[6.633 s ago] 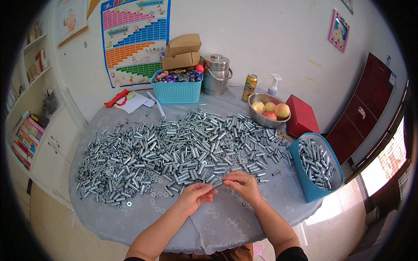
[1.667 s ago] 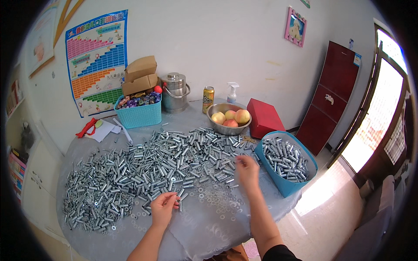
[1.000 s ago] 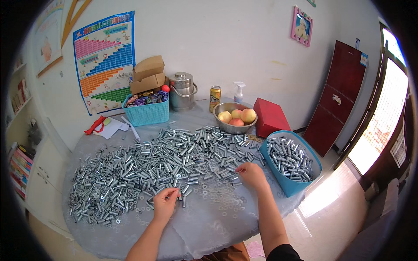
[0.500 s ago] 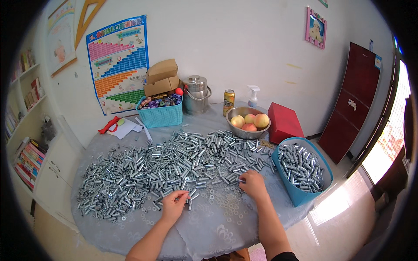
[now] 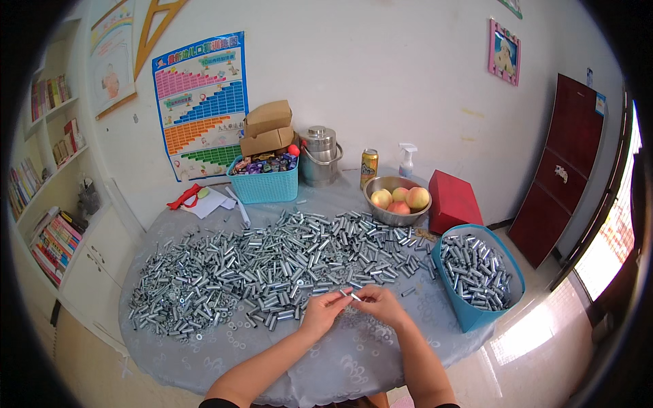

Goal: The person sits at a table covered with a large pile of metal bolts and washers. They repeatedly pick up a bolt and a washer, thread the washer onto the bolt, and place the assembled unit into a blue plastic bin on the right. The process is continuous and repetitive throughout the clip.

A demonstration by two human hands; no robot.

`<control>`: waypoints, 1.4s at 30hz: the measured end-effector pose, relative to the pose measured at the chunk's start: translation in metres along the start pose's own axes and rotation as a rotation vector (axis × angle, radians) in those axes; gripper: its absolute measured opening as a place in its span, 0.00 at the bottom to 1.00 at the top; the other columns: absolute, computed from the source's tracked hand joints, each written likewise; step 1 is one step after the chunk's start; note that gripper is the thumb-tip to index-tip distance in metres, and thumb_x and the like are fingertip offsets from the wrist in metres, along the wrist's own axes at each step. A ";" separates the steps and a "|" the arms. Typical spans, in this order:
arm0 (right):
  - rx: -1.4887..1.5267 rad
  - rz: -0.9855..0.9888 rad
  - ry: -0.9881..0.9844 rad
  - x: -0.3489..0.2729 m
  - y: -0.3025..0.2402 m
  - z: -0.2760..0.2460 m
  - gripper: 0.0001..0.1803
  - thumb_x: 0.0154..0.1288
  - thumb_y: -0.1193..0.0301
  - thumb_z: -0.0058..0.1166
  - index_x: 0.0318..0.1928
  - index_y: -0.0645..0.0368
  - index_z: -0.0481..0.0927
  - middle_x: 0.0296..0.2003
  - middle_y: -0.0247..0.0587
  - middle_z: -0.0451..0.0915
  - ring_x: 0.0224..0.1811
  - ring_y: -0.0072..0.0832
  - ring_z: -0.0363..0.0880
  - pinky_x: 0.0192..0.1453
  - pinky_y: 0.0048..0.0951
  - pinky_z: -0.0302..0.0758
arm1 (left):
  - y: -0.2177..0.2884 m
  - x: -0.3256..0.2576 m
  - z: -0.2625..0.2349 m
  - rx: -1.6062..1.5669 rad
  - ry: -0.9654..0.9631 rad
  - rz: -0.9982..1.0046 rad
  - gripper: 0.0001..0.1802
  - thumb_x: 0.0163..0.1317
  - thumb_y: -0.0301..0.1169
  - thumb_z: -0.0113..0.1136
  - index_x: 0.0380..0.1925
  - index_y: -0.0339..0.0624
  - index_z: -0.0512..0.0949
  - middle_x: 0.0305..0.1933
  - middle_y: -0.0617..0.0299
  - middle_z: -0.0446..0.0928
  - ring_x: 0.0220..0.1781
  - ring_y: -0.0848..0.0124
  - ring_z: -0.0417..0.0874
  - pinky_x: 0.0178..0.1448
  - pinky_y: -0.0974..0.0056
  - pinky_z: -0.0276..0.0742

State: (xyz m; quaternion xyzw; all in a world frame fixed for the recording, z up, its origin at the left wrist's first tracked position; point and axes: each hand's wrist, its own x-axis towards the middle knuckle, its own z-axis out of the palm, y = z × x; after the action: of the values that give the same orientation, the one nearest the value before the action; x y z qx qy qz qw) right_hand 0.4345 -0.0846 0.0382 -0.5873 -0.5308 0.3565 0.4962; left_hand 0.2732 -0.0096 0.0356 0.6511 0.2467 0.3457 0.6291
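Observation:
My two hands meet over the near edge of a heap of silvery metal sleeves [image 5: 272,255]. Between their fingertips is one short shiny metal sleeve [image 5: 355,296]. My right hand [image 5: 382,306] grips it with thumb and forefinger. My left hand [image 5: 322,314] is closed in a pinch at the sleeve's other end; whatever small part it holds is mostly covered by the fingers. Flat ring washers [image 5: 235,333] lie scattered on the grey tablecloth [image 5: 286,364] near my wrists.
At right stands a blue bin [image 5: 469,319] full of sleeves. Behind the heap are a steel bowl [image 5: 391,216] of fruit, a red box [image 5: 454,202], a yellow can [image 5: 369,168], a spray bottle [image 5: 407,160], a steel pot [image 5: 320,160] and a turquoise basket [image 5: 265,187].
My hands were apart and have come together. The right moved left from the heap's right side, the left moved right. A sleeve now shows between them. The whole view has shifted slightly.

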 end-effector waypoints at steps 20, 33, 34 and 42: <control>-0.161 -0.165 0.079 -0.003 -0.016 0.020 0.11 0.49 0.74 0.64 0.36 0.59 0.81 0.30 0.31 0.79 0.30 0.18 0.71 0.36 0.20 0.71 | -0.007 -0.031 -0.030 -0.186 0.071 -0.153 0.11 0.66 0.33 0.48 0.38 0.41 0.78 0.19 0.74 0.63 0.18 0.87 0.58 0.19 0.78 0.53; -0.098 -0.254 -0.042 0.001 -0.004 0.046 0.15 0.49 0.75 0.64 0.40 0.59 0.80 0.33 0.35 0.79 0.34 0.22 0.75 0.41 0.24 0.73 | -0.003 -0.034 -0.020 -0.383 -0.061 -0.246 0.15 0.69 0.36 0.40 0.54 0.48 0.62 0.23 0.71 0.60 0.18 0.83 0.55 0.22 0.75 0.57; -0.091 -0.233 -0.005 0.000 -0.007 0.048 0.15 0.49 0.75 0.64 0.40 0.59 0.80 0.34 0.35 0.79 0.35 0.22 0.75 0.42 0.24 0.73 | -0.001 -0.034 -0.020 -0.370 -0.053 -0.235 0.15 0.69 0.36 0.39 0.53 0.47 0.63 0.23 0.71 0.60 0.18 0.83 0.54 0.22 0.75 0.56; -0.554 -0.391 0.082 0.007 0.003 0.035 0.11 0.48 0.72 0.61 0.37 0.54 0.81 0.34 0.39 0.77 0.38 0.36 0.75 0.43 0.33 0.71 | -0.002 -0.031 -0.040 -0.462 0.141 -0.196 0.11 0.68 0.35 0.42 0.48 0.47 0.66 0.17 0.74 0.53 0.15 0.85 0.51 0.19 0.76 0.52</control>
State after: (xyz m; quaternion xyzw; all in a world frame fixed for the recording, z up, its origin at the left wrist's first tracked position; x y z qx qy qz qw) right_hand 0.4034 -0.0700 0.0274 -0.6008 -0.6895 0.0731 0.3978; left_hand 0.2233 -0.0071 0.0283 0.4376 0.2662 0.3749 0.7727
